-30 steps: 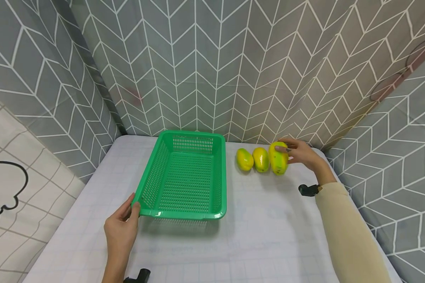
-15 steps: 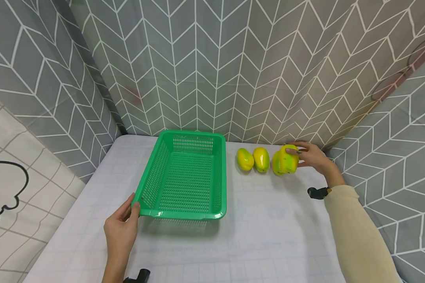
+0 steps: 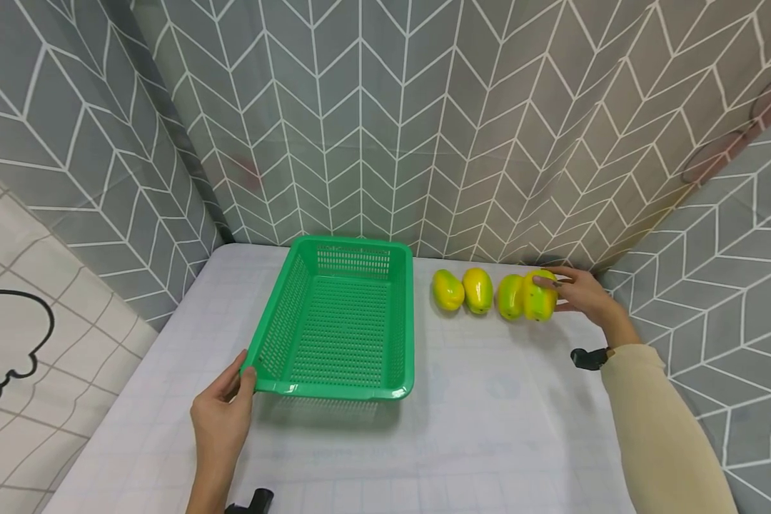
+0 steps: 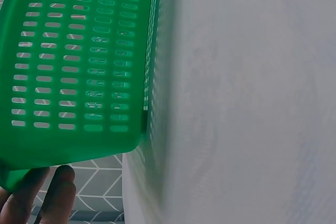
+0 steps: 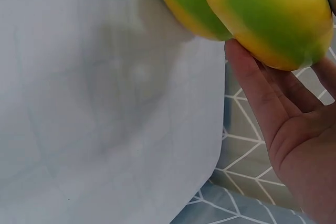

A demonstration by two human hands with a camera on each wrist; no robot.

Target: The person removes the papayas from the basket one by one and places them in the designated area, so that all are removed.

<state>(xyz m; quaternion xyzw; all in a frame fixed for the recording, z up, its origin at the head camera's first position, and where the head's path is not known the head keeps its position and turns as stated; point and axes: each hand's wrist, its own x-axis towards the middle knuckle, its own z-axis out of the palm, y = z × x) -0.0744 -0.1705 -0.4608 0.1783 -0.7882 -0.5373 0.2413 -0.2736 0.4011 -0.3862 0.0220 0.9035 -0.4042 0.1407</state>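
Observation:
My left hand (image 3: 221, 410) pinches the near-left corner rim of a green plastic basket (image 3: 400, 335), thumb on top. In the left wrist view, its fingertips (image 4: 59, 192) lie under the rim beside the slotted basket wall (image 4: 63, 142). My right hand (image 3: 585, 295) holds a yellow-green mango (image 3: 538, 296) at the right end of a row. Fingers and thumb are around this mango (image 5: 278, 17) in the right wrist view, where it overlaps a neighbouring mango (image 5: 191, 6). That neighbour (image 3: 510, 298) sits just left of the held one. Two more mangoes, one (image 3: 478, 290) and another (image 3: 447, 290), lie further left.
A white cloth-covered table (image 3: 475, 428) bears everything. Grey chevron-patterned curtains (image 3: 385, 128) stand close behind it and along the right side (image 3: 739, 314). The basket's right wall is near the leftmost mango.
My right hand has moved to the right with the held mango, uncovering another mango that it had hidden. My left hand keeps its hold on the basket corner.

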